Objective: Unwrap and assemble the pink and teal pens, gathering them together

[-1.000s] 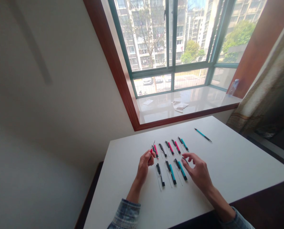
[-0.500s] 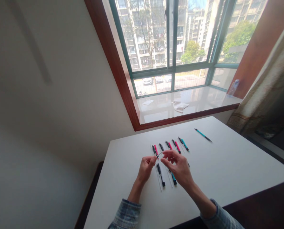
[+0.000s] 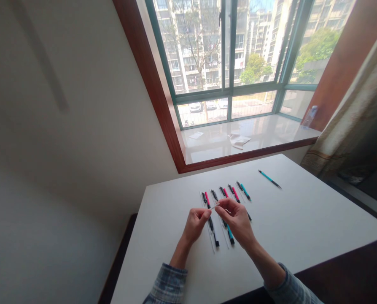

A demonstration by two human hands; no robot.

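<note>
Over the rows of pen parts, my left hand [image 3: 195,223] is closed, pinching one end of a small thin pen part [image 3: 214,206]. My right hand [image 3: 236,218] pinches at its other end, thumb and forefinger together; the part is too small to make out fully. Below and between the hands lie a black pen part [image 3: 211,223], a clear barrel with a black end [image 3: 216,240] and a turquoise barrel [image 3: 230,235]. Behind them are pink barrels, one [image 3: 207,199] at the left and another [image 3: 235,194] further right, with a turquoise barrel [image 3: 246,191] beside black parts.
A whole turquoise pen [image 3: 270,179] lies apart at the back right of the white table [image 3: 318,211]. Thin clear rods lie among the parts. Beyond the table, a crumpled cloth [image 3: 239,141] and a plastic bottle [image 3: 310,117] are on the windowsill. A curtain [image 3: 349,101] hangs at the right.
My right thumb and forefinger have come together on the thin part, closing the gap between them. My left hand has shifted slightly right. The parts on the table stay put.
</note>
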